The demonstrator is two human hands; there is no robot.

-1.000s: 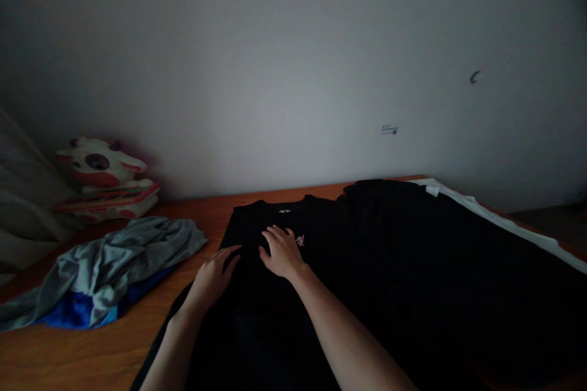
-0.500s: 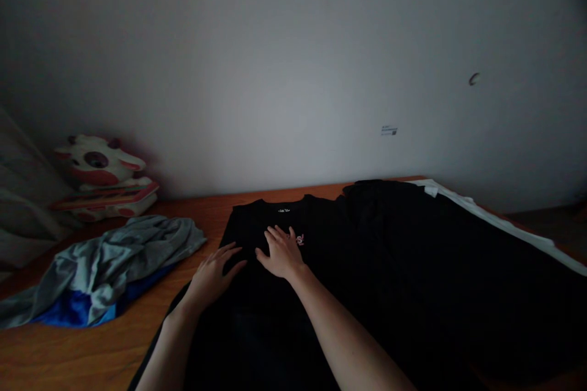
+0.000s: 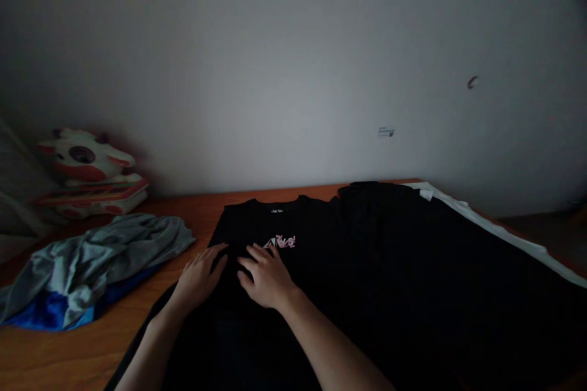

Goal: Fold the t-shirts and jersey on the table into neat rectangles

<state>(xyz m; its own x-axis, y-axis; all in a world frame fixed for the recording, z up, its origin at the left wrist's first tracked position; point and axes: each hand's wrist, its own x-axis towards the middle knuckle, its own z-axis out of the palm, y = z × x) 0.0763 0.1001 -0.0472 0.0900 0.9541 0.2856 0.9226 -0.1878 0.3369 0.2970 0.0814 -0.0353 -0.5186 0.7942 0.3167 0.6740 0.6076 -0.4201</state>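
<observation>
A black T-shirt [image 3: 316,226] with a small pink and white chest print lies spread on the wooden table, its neckline toward the wall. My left hand [image 3: 200,278] rests on the shirt's left side, fingers extended and apart from the thumb. On the chest, just below the print, my right hand [image 3: 266,275] lies with spread fingers. Neither hand grips the cloth. The shirt's lower part is very dark, and my forearms cover some of it.
To the left, a crumpled grey and blue garment [image 3: 114,250] sits on the wooden table [image 3: 92,354]. Behind it stands a cow-shaped toy keyboard [image 3: 92,174]. More black cloth [image 3: 449,263] spreads at right, with white fabric [image 3: 495,229] along its far edge. A wall [image 3: 284,73] rises behind.
My right hand has slid toward me and slightly left, uncovering more of the chest print. The left hand stays on the shirt's left side. The whole view has shifted slightly.
</observation>
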